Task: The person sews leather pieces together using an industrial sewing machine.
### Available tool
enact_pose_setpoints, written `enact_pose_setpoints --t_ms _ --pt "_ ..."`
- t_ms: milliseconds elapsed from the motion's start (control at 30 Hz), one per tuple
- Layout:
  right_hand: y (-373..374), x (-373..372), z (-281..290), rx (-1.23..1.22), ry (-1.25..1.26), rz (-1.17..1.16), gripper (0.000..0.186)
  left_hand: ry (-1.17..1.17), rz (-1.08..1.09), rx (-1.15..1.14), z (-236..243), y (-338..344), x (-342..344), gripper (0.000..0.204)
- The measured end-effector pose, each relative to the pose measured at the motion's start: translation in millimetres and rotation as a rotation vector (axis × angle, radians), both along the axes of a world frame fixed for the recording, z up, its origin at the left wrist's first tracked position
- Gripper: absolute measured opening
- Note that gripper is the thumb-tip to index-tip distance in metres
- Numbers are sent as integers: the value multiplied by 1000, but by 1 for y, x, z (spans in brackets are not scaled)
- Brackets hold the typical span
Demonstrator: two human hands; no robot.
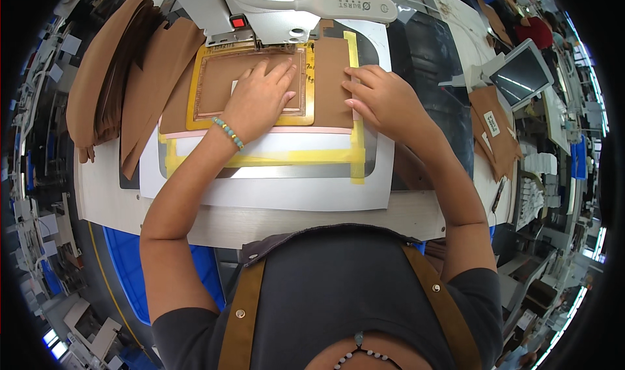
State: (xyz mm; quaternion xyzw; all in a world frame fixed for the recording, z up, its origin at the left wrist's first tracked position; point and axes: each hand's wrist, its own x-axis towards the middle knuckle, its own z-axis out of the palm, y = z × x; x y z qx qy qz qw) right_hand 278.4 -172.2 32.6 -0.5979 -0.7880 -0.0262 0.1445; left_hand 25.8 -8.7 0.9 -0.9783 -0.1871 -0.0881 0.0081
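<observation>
A flat brown fabric piece (pixel 333 87) lies under a sewing machine head (pixel 277 25). On top of it rests a yellow rectangular frame (pixel 193 103) with a clear inner panel and a brown border. My left hand (pixel 259 98), a beaded bracelet at its wrist, is laid flat over the frame's middle and right part with fingers stretched toward the machine; its palm hides part of a small white label. At the fabric's right edge, beside a yellow tape strip (pixel 358 152), my right hand (pixel 383 100) rests its spread, slightly bent fingertips.
Stacked brown pieces (pixel 104 77) stand at the left of the table. A white sheet (pixel 306 197) lies beneath the work. To the right are a tilted screen (pixel 521 74) and more brown pieces (pixel 491 126). A white handheld-shaped lamp (pixel 348 7) hangs near the machine head.
</observation>
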Motion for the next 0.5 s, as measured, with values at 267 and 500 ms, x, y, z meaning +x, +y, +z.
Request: enact_pose_setpoints --t_ms 267,500 --pt "-8 -8 2 -16 1 27 30 -154 -9 -159 10 13 -32 40" --pt "22 -62 4 22 141 279 31 -191 -105 -508 28 31 -74 36"
